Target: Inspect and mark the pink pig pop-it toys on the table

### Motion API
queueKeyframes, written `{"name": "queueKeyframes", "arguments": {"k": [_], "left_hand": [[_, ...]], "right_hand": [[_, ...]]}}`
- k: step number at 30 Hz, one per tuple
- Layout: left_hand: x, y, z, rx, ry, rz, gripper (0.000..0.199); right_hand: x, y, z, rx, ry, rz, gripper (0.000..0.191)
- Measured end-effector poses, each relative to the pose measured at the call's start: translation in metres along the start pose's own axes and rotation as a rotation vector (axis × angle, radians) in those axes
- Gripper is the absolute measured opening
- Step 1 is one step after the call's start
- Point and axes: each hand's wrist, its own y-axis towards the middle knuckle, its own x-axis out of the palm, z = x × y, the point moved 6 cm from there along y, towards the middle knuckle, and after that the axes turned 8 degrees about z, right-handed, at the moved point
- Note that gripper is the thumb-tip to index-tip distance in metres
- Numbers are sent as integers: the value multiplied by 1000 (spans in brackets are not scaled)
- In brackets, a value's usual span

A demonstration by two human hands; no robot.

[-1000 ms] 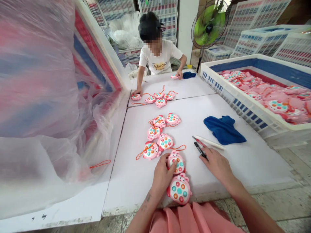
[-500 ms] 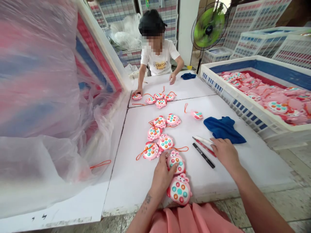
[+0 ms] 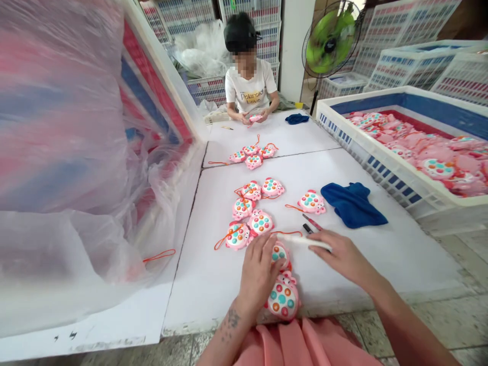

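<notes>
Pink toys (image 3: pixel 419 152) fill the crate (image 3: pixel 366 162), right hand (image 3: pixel 345 256) seemingly grips white stick (image 3: pixel 305 242), left hand (image 3: pixel 259 274) cups toy (image 3: pixel 280 255).

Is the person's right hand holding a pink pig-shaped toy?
No, the right hand holds a white stick, while the left hand rests on a pink pig-shaped toy.

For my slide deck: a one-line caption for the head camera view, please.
Left hand presses a pink pig-shaped toy on a white table while the right hand holds a white stick.
</notes>
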Motion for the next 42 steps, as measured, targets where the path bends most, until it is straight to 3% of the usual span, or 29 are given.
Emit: {"name": "queueKeyframes", "arguments": {"k": [3,6,10,13,16,20,24,25,27,29,31,33,35,38,40,42], "left_hand": [[5,0,16,140,96,-131,33],[6,-4,17,83,112,-231,19],[2,-5,20,24,15,-264,17],[4,-5,24,-14,-58,-319,21],[7,-4,24,-141,-172,-386,28],[10,-3,32,-318,-490,-521,33],[11,-5,41,-495,-811,-649,35],[13,-9,40,-551,-875,-697,35],[15,-16,31,-670,-950,-711,35],[14,-19,12,-761,-907,-593,36],[8,-17,-10,-771,-713,-418,34],[2,-11,-25,-686,-423,-290,32],[1,-4,-30,-593,-178,-229,49],[16,-4,-33,-573,-35,-315,74],[26,-10,-34,-588,-21,-382,73],[32,-15,-35,-587,-17,-398,69]], "right_hand": [[10,-4,-37,3,258,-154,19],[13,-5,-48,125,490,-114,16],[26,-7,-58,210,759,-51,24],[34,-7,-68,210,755,-22,21],[29,-2,-80,126,686,-33,22],[18,3,-96,-33,640,-103,22],[6,5,-97,-87,601,-112,25],[-2,6,-92,-70,612,-76,26],[-29,10,-71,12,694,136,30],[-59,14,-43,116,817,433,35],[-69,21,-21,164,916,547,35],[-49,33,-11,198,944,439,31],[-9,39,-5,276,913,332,31],[54,36,2,398,879,315,28],[83,32,4,429,884,324,26],[98,29,5,436,880,331,26]]}}
